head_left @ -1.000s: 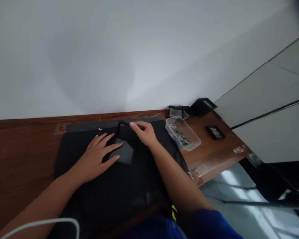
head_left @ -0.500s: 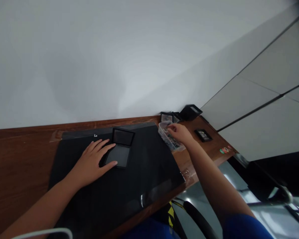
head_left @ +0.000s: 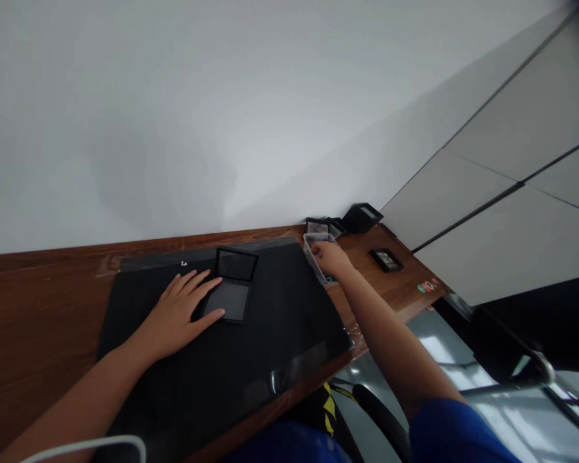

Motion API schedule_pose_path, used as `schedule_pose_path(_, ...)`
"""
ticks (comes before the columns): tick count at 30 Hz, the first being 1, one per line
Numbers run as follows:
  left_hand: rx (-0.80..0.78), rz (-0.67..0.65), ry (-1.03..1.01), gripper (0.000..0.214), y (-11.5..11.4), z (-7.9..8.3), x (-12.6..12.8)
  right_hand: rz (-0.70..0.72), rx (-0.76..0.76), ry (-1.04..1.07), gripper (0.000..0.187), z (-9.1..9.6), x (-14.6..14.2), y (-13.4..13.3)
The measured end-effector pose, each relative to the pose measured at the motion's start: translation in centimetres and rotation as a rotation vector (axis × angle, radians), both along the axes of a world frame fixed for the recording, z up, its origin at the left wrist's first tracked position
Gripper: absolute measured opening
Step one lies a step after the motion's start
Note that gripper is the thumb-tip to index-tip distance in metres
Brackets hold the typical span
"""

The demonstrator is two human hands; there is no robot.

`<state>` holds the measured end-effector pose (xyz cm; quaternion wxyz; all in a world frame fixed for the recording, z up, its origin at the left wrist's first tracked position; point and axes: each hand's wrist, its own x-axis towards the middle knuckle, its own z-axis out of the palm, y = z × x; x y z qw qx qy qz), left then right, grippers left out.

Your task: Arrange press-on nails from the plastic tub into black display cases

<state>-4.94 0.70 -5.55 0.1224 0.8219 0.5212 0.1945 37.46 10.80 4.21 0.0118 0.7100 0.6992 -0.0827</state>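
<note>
A hinged black case (head_left: 229, 300) lies open on the black mat (head_left: 280, 321), its lid with a clear window tilted back. My left hand (head_left: 181, 310) rests flat with fingers spread, thumb and fingertips at the case's left edge. My right hand (head_left: 334, 260) reaches into a clear plastic box (head_left: 309, 249) just past the mat's right edge. Its fingers are curled down inside; the fingertips and whatever they may hold are hidden. The hand and box wall cover most of the small parts in there.
Flat black framed cases (head_left: 317, 226) and a black box (head_left: 361, 218) stand by the wall behind the plastic box. A small black frame (head_left: 386, 260) and several coloured rings (head_left: 427, 285) lie on the wooden table (head_left: 38, 321) at right. A white cable (head_left: 91, 444) crosses the lower left.
My right hand has gone lower into the plastic box, and its fingertips are now deeper among the parts. My left hand has stayed by the case. The view has shifted slightly.
</note>
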Motion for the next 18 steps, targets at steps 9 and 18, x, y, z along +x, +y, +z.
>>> schedule_pose_path(9,-0.033,-0.006,0.008,0.08,0.2,0.3,0.1,-0.059,-0.003,0.026,0.039,-0.4,0.5,0.0)
schedule_pose_path(18,-0.025,-0.008,0.025,0.079,0.6,-0.1,-0.1,-0.097,0.064,0.115,0.04,-0.6,1.1,-1.1)
